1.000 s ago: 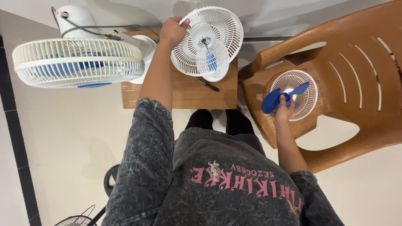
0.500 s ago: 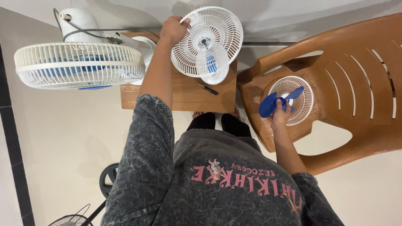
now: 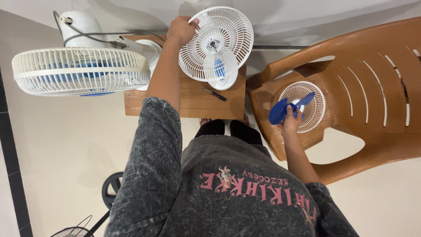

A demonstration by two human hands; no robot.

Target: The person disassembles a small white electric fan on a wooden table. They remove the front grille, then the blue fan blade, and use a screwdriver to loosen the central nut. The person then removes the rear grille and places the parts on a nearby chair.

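My left hand grips the rim of a small white table fan whose rear grille faces me, with the motor shaft at its centre and no front grille. It stands on a small wooden table. My right hand holds a blue fan blade by its hub, just over a white front grille that lies on the seat of a brown plastic chair.
A larger white fan with blue blades stands at the left, its cable running to the table. A dark screwdriver lies on the table near the small fan's base. A black fan stand and a wire grille sit at bottom left.
The view has shifted slightly. My right hand with the blue blade stays over the grille on the chair, drawn a little nearer. My left hand keeps its hold on the fan's rim.
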